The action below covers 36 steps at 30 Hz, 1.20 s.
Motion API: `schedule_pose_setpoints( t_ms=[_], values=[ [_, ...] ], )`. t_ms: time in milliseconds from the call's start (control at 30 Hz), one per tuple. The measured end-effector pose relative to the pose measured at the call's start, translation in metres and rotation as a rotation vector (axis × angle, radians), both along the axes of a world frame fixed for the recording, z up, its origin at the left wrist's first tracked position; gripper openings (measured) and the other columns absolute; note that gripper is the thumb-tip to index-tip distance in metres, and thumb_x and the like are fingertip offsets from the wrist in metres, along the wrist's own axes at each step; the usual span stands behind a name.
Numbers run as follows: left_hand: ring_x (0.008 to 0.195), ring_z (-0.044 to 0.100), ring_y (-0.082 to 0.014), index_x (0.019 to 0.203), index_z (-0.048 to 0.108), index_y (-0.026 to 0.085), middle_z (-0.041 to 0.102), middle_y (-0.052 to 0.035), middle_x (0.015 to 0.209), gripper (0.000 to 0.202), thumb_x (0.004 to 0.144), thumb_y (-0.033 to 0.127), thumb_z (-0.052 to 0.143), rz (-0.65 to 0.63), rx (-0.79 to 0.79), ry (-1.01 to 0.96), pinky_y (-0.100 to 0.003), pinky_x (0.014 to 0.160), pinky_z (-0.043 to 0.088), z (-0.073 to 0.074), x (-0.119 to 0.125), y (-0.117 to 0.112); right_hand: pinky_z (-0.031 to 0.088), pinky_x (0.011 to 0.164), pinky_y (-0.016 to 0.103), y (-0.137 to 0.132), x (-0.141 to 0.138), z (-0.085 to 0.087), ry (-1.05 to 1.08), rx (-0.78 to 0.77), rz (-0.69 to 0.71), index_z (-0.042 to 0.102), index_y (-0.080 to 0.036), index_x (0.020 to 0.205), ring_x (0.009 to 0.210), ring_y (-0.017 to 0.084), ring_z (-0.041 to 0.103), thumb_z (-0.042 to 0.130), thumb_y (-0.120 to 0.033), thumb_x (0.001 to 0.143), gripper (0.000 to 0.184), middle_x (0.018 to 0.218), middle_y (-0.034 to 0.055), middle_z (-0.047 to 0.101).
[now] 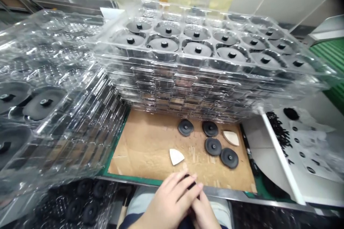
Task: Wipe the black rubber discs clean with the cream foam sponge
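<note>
My left hand (168, 196) and my right hand (204, 209) are closed together at the front edge of the workbench. The left fingers lie over the right hand and hide much of it. A bit of something dark shows between the fingers, but its shape is mostly covered. Just beyond my fingertips lies a white wedge-shaped piece (176, 156) on a sheet of brown cardboard (142, 136). Several rounded black discs with a raised centre, among them one black disc (229, 158), lie to the right, beside a second white wedge (231, 138).
A tall stack of clear plastic trays (188, 68) filled with black discs stands behind the cardboard. Another tray stack (72, 114) rises at the left. On the right, a white-edged bin (282, 157) holds small black parts and plastic bags. More discs sit in a tray (80, 204) below left.
</note>
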State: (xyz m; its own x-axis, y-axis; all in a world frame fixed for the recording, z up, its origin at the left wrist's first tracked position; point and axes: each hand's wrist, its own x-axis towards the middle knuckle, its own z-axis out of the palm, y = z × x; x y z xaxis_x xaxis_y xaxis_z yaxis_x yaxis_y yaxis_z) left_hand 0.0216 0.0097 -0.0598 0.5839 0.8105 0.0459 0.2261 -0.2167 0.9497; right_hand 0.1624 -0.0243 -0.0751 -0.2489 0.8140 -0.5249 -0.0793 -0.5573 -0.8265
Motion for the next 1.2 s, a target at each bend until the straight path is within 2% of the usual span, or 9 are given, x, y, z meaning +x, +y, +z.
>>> schedule_pose_setpoints(
  t_ms=[200, 333, 467, 567, 733, 867, 967, 1067, 1200],
  values=[
    [0.123, 0.052, -0.0299, 0.126, 0.054, 0.035, 0.061, -0.0074, 0.13, 0.052, 0.079, 0.013, 0.059, 0.116, -0.087, -0.046, -0.046, 0.106, 0.035, -0.004, -0.034, 0.002, 0.036, 0.105, 0.046, 0.023, -0.024, 0.016, -0.021, -0.009, 0.108, 0.052, -0.026, 0.129, 0.125, 0.028, 0.048, 0.057, -0.051, 0.08, 0.055, 0.127, 0.0091, 0.059],
    [0.114, 0.058, -0.0284, 0.116, 0.063, 0.035, 0.066, -0.0051, 0.122, 0.062, 0.058, 0.024, 0.082, 0.531, -0.633, -0.366, -0.038, 0.098, 0.046, -0.012, -0.056, 0.002, 0.051, 0.087, 0.041, 0.037, -0.023, 0.029, -0.148, 0.165, 0.292, 0.043, -0.02, 0.137, 0.094, 0.025, 0.065, 0.064, -0.048, 0.076, 0.07, 0.114, 0.0123, 0.062],
    [0.111, 0.062, -0.0244, 0.118, 0.06, 0.032, 0.067, -0.005, 0.118, 0.057, 0.064, 0.046, 0.075, 0.716, -1.145, -0.939, -0.033, 0.095, 0.048, -0.018, -0.076, 0.009, 0.055, 0.061, 0.035, 0.048, -0.017, 0.012, -0.809, 0.417, 0.13, 0.043, -0.022, 0.134, 0.061, 0.016, 0.062, 0.042, -0.045, 0.091, 0.048, 0.1, 0.0088, 0.055],
    [0.111, 0.062, -0.0208, 0.118, 0.059, 0.031, 0.068, -0.0034, 0.117, 0.056, 0.066, 0.04, 0.076, 0.712, -1.214, -1.11, -0.031, 0.101, 0.043, -0.016, -0.084, 0.013, 0.053, 0.067, 0.043, 0.05, -0.019, -0.012, -1.114, 0.571, 0.082, 0.054, -0.02, 0.119, 0.072, 0.022, 0.062, 0.047, -0.04, 0.089, 0.037, 0.107, 0.0126, 0.051],
    [0.112, 0.061, -0.0219, 0.118, 0.059, 0.03, 0.068, -0.0035, 0.118, 0.057, 0.065, 0.035, 0.078, 0.704, -1.14, -1.153, -0.031, 0.098, 0.045, -0.006, -0.085, 0.007, 0.051, 0.074, 0.041, 0.051, -0.029, -0.029, -1.041, 0.702, 0.161, 0.06, -0.021, 0.107, 0.084, 0.025, 0.061, 0.046, -0.03, 0.09, 0.025, 0.097, 0.0119, 0.061],
    [0.106, 0.064, -0.0213, 0.113, 0.063, 0.027, 0.069, -0.0036, 0.115, 0.056, 0.061, 0.034, 0.081, 0.693, -1.104, -1.124, -0.029, 0.094, 0.049, 0.003, -0.08, 0.004, 0.049, 0.068, 0.032, 0.069, -0.035, 0.0, -0.945, 0.756, 0.243, 0.065, -0.02, 0.097, 0.073, 0.02, 0.063, 0.049, -0.026, 0.088, 0.019, 0.081, 0.0056, 0.068],
    [0.103, 0.065, -0.0221, 0.111, 0.064, 0.026, 0.069, -0.0042, 0.114, 0.061, 0.054, 0.034, 0.084, 0.681, -1.059, -1.079, -0.029, 0.091, 0.05, 0.011, -0.074, 0.004, 0.049, 0.069, 0.029, 0.075, -0.049, 0.042, -0.883, 0.78, 0.194, 0.061, -0.021, 0.108, 0.078, 0.018, 0.063, 0.048, -0.028, 0.09, 0.023, 0.096, 0.006, 0.069],
    [0.102, 0.064, -0.0218, 0.113, 0.063, 0.025, 0.07, -0.0041, 0.109, 0.062, 0.055, 0.034, 0.084, 0.647, -1.031, -1.021, -0.029, 0.091, 0.05, 0.019, -0.068, 0.001, 0.047, 0.075, 0.03, 0.065, -0.068, 0.083, -0.721, 0.979, 0.149, 0.057, -0.019, 0.115, 0.085, 0.018, 0.061, 0.044, -0.021, 0.091, 0.027, 0.101, 0.0073, 0.068],
    [0.1, 0.064, -0.0198, 0.106, 0.066, 0.026, 0.07, -0.0007, 0.105, 0.057, 0.052, 0.029, 0.085, 0.656, -1.023, -0.937, -0.024, 0.086, 0.05, 0.029, -0.06, -0.004, 0.047, 0.065, 0.027, 0.054, -0.076, 0.109, -0.551, 0.974, 0.388, 0.062, -0.016, 0.103, 0.072, 0.017, 0.061, 0.045, -0.014, 0.088, 0.022, 0.085, 0.0053, 0.069]
  ],
)
